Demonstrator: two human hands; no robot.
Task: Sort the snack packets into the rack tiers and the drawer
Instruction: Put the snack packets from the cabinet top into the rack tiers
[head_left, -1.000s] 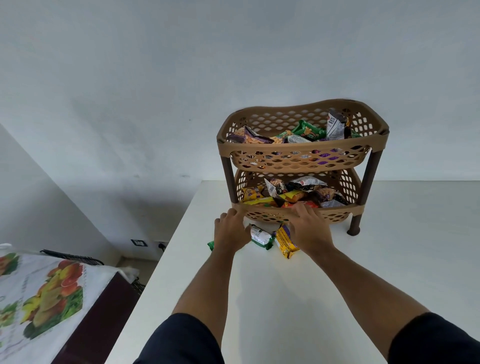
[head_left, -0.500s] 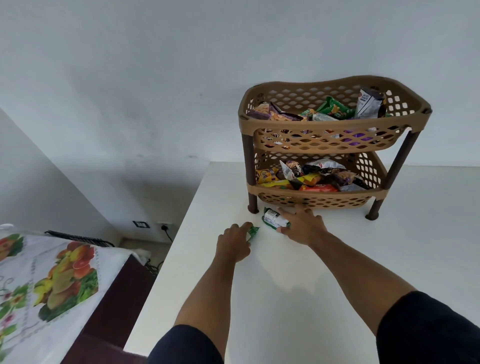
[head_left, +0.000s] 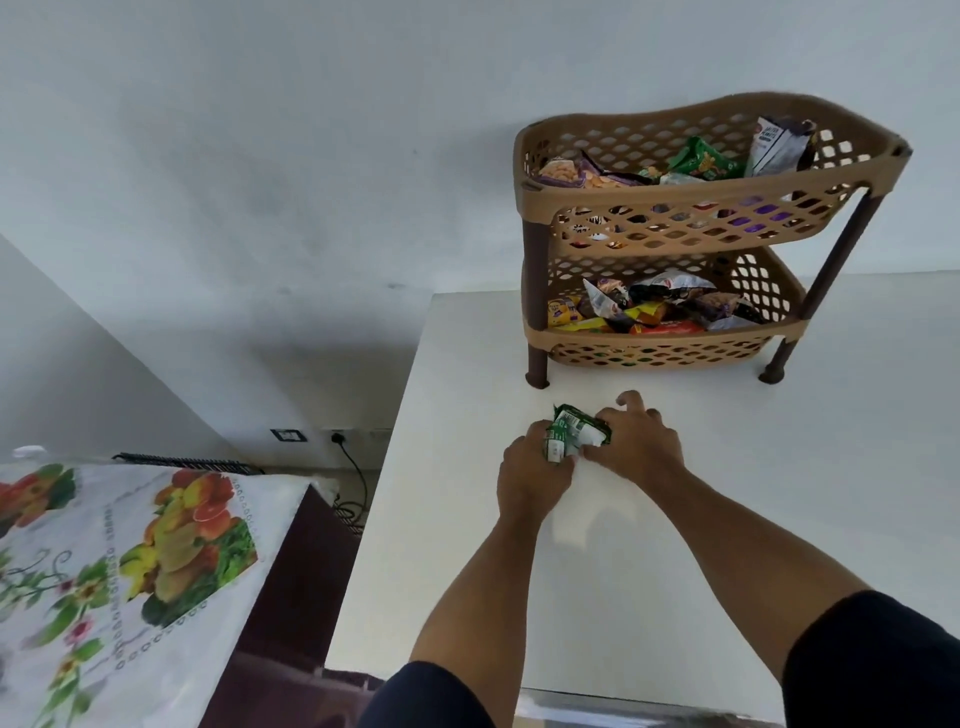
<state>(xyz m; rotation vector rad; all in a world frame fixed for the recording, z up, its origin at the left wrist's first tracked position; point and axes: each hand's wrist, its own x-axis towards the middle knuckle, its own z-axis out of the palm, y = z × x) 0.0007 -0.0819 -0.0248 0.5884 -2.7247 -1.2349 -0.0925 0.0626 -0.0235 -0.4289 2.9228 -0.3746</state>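
Observation:
A tan two-tier plastic rack (head_left: 540, 200) with dark brown legs stands on the white table (head_left: 779, 493) against the wall. Several snack packets fill its upper tier (head_left: 701, 161) and its lower tier (head_left: 649, 312). In front of the rack, my left hand (head_left: 532, 478) and my right hand (head_left: 636, 441) meet over green-and-white snack packets (head_left: 571, 431), both gripping them just above the tabletop. Part of the bundle is hidden under my fingers. No drawer is in view.
The table's left edge drops to the floor near a wall socket with a plugged cable (head_left: 340, 439). Lower left stands a dark cabinet (head_left: 291, 597) covered by a fruit-print cloth (head_left: 130, 561).
My hands have drawn back from under the rack toward me and come together, gathering the green packets that lay apart on the table. The view has swung left, so the rack sits further right.

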